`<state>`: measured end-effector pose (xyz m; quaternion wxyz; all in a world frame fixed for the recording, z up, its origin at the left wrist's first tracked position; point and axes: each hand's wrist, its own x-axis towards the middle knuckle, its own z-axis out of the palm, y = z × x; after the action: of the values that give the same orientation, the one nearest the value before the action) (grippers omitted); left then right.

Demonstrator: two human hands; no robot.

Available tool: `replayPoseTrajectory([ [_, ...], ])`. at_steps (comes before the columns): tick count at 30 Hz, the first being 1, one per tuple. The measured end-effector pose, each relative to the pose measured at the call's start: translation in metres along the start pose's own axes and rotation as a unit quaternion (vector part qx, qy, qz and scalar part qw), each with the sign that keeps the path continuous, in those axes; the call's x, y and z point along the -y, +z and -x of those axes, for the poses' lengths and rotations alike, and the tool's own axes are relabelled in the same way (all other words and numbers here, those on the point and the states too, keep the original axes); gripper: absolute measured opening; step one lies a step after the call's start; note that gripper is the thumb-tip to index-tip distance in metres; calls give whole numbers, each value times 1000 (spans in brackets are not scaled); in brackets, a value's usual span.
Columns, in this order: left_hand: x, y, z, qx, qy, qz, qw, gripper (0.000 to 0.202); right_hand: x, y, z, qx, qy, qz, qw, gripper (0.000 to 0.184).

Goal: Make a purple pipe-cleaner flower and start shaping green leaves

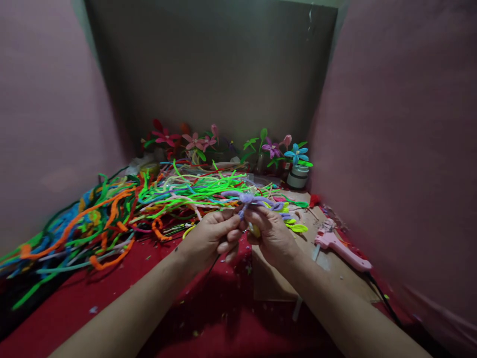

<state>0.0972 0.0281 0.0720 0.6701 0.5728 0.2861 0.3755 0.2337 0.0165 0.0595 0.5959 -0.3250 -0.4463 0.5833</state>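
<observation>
1 fuzzy lavender pipe-cleaner piece [246,199], pinched by left hand [214,233] and right hand [272,233] (fingers closed), above red cloth-covered bench [208,323]; 1 pink plastic glue gun [345,252], on brown flat cardboard [272,283].

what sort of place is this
Probably a small craft work corner: there's a heap of colourful fuzzy stems, a pink glue gun at the right, and fuzzy flowers along the back.
</observation>
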Motion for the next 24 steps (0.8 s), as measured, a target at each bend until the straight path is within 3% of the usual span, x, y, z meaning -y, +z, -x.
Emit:
replayPoseTrajectory([
  [2, 4, -1, -1, -81, 72, -203, 973, 20, -2, 0, 0, -32, -12, 28, 999, 19],
  [4, 10, -2, -1, -166, 160, -395, 889, 15, -3, 1, -1, -36, -29, 55, 997, 20],
  [6, 16, -3, 0, -198, 225, -505, 809, 13, -4, 2, -2, -32, -49, 80, 995, 21],
  [7, 18, -4, 0, -198, 242, -529, 789, 15, -5, 3, -3, -28, -58, 91, 994, 21],
  [8, 19, -4, 1, -194, 251, -537, 781, 18, -6, 4, -4, -22, -66, 100, 993, 21],
  [14, 14, -10, 0, -186, 260, -512, 798, 16, -8, 9, -4, 27, -96, 91, 991, 29],
  [21, 19, -15, -8, -215, 271, -524, 778, 18, -4, 15, 1, -42, -63, 85, 994, 17],
  [24, 20, -12, -9, -213, 244, -490, 809, 16, -6, 13, 2, -64, -79, 92, 991, 21],
])
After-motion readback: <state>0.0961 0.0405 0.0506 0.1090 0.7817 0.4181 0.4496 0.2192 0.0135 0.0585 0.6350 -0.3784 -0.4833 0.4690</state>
